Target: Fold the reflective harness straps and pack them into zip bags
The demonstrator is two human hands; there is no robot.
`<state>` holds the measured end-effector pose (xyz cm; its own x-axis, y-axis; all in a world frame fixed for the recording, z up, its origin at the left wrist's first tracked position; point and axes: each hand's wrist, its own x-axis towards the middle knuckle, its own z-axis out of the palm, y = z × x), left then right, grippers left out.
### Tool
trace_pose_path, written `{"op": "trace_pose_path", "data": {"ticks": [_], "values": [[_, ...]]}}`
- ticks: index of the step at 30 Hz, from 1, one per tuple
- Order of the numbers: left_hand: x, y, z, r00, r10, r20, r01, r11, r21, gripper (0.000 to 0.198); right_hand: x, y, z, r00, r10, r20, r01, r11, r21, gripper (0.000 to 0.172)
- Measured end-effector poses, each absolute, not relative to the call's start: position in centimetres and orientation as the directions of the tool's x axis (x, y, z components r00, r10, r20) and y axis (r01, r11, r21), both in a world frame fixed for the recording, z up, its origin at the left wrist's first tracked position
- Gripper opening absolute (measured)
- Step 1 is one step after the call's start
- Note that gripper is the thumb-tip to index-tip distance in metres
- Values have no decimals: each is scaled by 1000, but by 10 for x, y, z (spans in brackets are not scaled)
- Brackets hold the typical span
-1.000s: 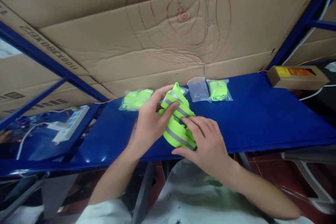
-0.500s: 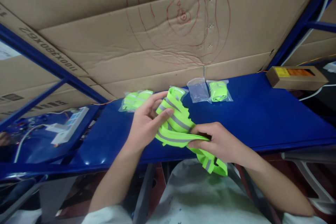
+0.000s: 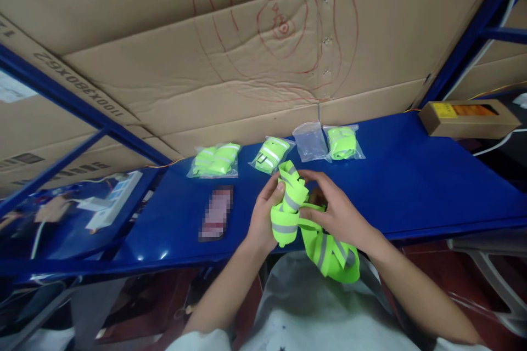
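Observation:
Both my hands hold a neon-yellow reflective strap (image 3: 317,241) with grey stripes over the front edge of the blue shelf (image 3: 411,175). My left hand (image 3: 265,219) grips the bunched upper part of it. My right hand (image 3: 335,211) pinches the strap beside that bunch, and a loose loop hangs down below it toward my lap. Behind my hands, clear bags with folded yellow straps lie in a row: one at the left (image 3: 214,160), one in the middle (image 3: 270,153), one at the right (image 3: 343,142). An empty clear bag (image 3: 310,141) lies between the last two.
A blurred flat rectangular object (image 3: 217,213) lies on the shelf left of my hands. A brown cardboard box (image 3: 467,118) sits at the far right. Large cardboard sheets (image 3: 247,55) stand behind the shelf. A white power strip (image 3: 113,200) lies on the lower left surface.
The strap has been lifted off the shelf and bunched between my hands, a loop now dangling. My left hand moved right, uncovering the flat object and the middle bag.

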<state>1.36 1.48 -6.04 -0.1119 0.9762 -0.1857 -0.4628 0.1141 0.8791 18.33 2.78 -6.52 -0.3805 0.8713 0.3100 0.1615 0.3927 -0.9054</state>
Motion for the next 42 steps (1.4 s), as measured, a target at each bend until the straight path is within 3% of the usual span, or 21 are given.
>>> {"op": "trace_pose_path", "data": {"ticks": [2,5,10,13,18,21,25,27,29,32,38,42], "values": [[17,12,-69,-158,971,-182,-441,96,892,58,185,29,-72,-388,863,323,189,417,-889,40],[21,6,-82,-259,965,-45,-283,-31,959,52,186,28,-82,-359,878,317,222,410,-885,20],[25,4,-98,-386,902,192,-19,-215,976,41,184,25,-94,-355,870,342,194,426,-884,20],[21,6,-98,-415,879,234,134,-196,971,36,184,23,-94,-334,885,325,257,417,-872,19],[11,-1,-84,-162,985,-55,-120,36,992,75,180,15,-89,-354,882,310,449,451,-771,17],[7,-8,-79,-27,1000,10,2,-10,1000,70,176,13,-86,-369,867,335,503,490,-712,17],[7,-7,-87,-142,990,8,18,-5,1000,42,169,14,-86,-366,829,424,565,560,-606,9],[5,-4,-91,-183,983,-22,-47,14,999,37,166,15,-89,-328,867,376,588,499,-637,16],[-1,-2,-93,-189,981,-44,-65,32,997,37,165,15,-92,-302,924,236,591,376,-714,28],[-13,-2,-88,-126,988,-86,-48,80,996,37,167,17,-92,-365,930,40,509,236,-828,39],[-25,-10,-61,-21,977,-212,-249,201,947,51,174,18,-81,-680,732,38,91,136,-987,54],[-20,-16,-51,-17,965,-264,-356,240,903,54,174,12,-85,-734,675,-76,40,-69,-997,59]]}}
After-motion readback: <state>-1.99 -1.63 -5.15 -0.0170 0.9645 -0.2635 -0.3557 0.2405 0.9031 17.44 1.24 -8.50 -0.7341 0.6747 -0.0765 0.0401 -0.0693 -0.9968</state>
